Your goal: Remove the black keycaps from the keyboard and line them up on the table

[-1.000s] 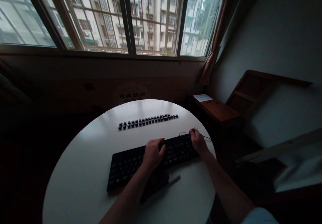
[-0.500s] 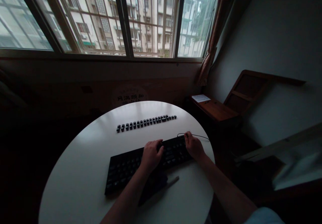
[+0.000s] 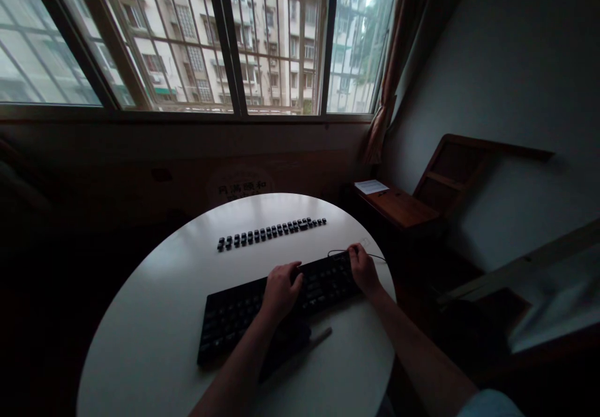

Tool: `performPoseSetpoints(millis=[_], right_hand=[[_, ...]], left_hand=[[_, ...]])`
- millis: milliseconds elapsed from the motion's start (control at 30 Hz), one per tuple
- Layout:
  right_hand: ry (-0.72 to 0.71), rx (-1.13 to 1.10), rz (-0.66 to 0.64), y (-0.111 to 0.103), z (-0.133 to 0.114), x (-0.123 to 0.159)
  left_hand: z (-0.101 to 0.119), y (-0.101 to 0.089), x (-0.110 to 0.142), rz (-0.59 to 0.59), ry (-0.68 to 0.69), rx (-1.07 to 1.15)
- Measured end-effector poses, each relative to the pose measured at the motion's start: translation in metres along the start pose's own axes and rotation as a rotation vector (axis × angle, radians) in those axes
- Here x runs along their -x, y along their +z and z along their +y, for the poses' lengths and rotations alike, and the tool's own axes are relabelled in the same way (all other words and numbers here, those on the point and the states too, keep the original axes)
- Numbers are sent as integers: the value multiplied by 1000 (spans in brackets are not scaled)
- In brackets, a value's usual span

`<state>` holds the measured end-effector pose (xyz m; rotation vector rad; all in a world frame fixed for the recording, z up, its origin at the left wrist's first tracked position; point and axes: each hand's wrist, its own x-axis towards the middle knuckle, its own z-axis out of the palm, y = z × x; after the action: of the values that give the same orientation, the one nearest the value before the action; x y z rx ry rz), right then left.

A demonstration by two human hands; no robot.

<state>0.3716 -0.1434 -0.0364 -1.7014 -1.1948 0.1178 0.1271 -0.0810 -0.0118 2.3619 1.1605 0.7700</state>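
A black keyboard [image 3: 229, 323] lies slantwise on the white round table, some of it hidden under my arms. My left hand [image 3: 280, 289] grips the keyboard near its middle, fingers at the far edge and thumb over the keys. Above the keyboard's right end, my right hand [image 3: 363, 270] is closed in a pinch on a wire keycap puller [image 3: 365, 242]; only its thin wire loops show past the fingers. Beyond the keyboard, loose black keycaps [image 3: 256, 236] stand in two neat rows.
A thin cable [image 3: 376, 257] runs from behind the keyboard over the right side of the white table [image 3: 154, 317]. Near my left forearm lie a dark object [image 3: 281, 351] and a brush-like stick [image 3: 321, 337]. A wooden chair [image 3: 398, 207] with papers stands beyond the table.
The right hand moved left over the keyboard, then slightly back, its wire loops showing again. The left hand stays on the keyboard. The whole view has shifted slightly.
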Motion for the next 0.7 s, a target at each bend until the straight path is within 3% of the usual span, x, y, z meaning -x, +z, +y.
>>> performPoseSetpoints(millis=[233, 367, 467, 600, 700], right_hand=[[136, -233, 113, -3, 7, -2], [95, -313, 60, -4, -5, 6], [-1, -341, -84, -1, -29, 19], [-138, -412, -396, 7, -65, 40], [-194, -412, -480, 15, -83, 50]], left_hand=[[0, -1, -1, -12, -12, -9], [0, -2, -1, -10, 4, -1], [0, -3, 0, -16, 34, 14], [3, -7, 1, -36, 87, 59], [3, -9, 0, -41, 120, 112]])
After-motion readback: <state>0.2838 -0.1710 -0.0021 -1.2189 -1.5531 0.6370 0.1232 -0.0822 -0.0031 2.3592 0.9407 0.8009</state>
